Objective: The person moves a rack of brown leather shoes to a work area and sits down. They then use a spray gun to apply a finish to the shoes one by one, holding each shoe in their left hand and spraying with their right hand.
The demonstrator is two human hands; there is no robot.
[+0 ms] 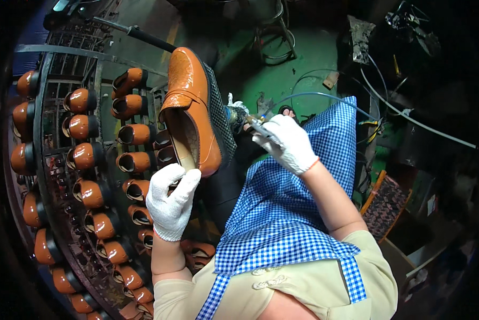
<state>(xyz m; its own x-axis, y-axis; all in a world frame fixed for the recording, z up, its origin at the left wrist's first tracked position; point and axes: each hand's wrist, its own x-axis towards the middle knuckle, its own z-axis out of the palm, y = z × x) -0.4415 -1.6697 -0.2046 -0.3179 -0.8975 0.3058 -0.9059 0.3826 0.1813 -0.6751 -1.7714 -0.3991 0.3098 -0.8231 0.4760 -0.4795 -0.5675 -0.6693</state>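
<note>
An orange shoe (194, 109) is held up by the left hand (171, 200) while a small tool (262, 127) is brought to its sole by the right hand (286, 141).

The shoe is gripped at its heel end, the gloved fingers (183, 178) being closed around the back of the opening; its long axis runs up and away from that hand, toe uppermost, with the dark textured sole (219, 120) turned to the right. The right hand's fingers are clenched on the thin tool, whose tip is pointed left at the sole, just beside it. A rack (53, 176) of matching shoes is seen to the left, a blue checked apron (298, 213) below.
</note>
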